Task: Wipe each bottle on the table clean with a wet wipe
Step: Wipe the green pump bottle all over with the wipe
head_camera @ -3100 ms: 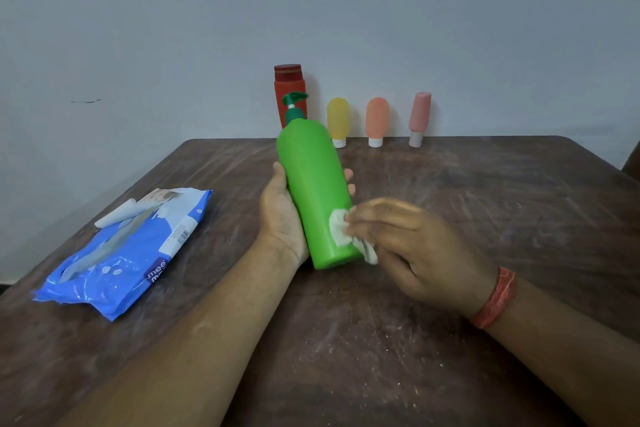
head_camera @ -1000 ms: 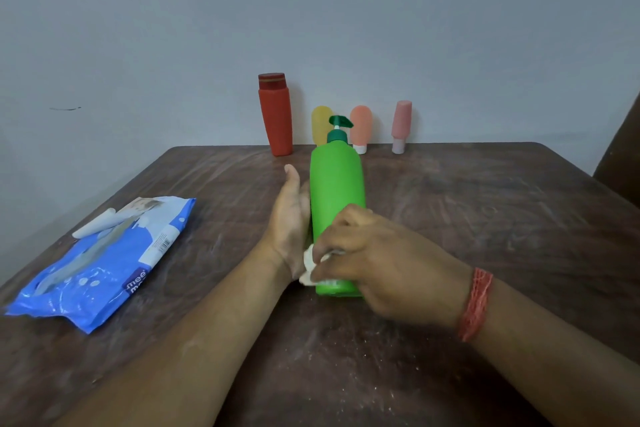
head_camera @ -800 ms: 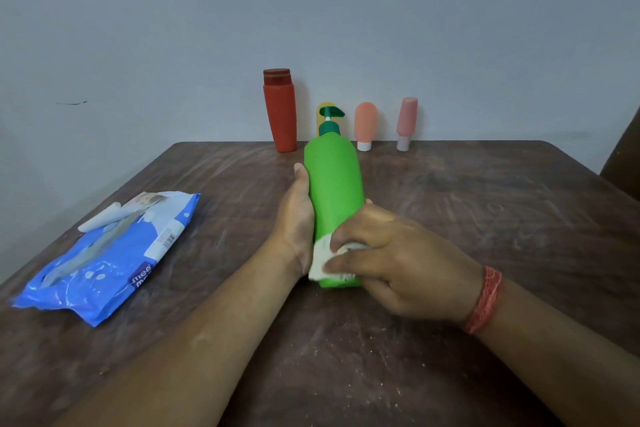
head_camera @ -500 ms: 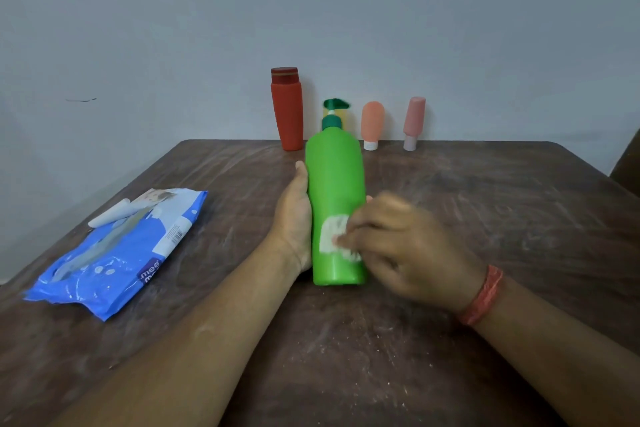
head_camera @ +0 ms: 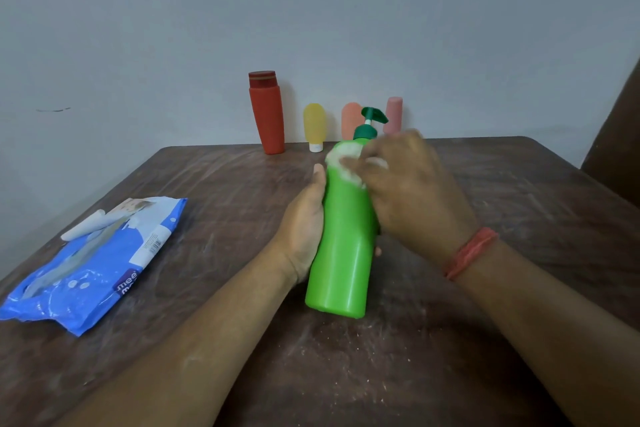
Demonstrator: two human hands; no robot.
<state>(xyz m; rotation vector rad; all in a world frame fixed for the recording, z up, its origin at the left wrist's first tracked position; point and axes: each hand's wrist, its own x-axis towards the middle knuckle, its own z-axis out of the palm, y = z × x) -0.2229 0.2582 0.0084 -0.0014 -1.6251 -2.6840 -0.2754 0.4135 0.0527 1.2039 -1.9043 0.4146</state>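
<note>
left hand (head_camera: 304,236) gripping green bottle (head_camera: 343,246), its base resting on desk (head_camera: 346,374) | right hand (head_camera: 408,191) pinching wet wipe (head_camera: 343,159) against bottle's shoulder, just below pump | wipes pack (head_camera: 90,263) lying well left of left hand | red bottle (head_camera: 266,113), yellow bottle (head_camera: 314,126), orange bottle (head_camera: 349,120), pink bottle (head_camera: 394,113) standing beyond both hands by wall

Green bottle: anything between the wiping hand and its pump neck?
Nothing visible. The right hand presses the wet wipe on the green bottle at its shoulder, just below the pump. The left hand grips lower down.
</note>
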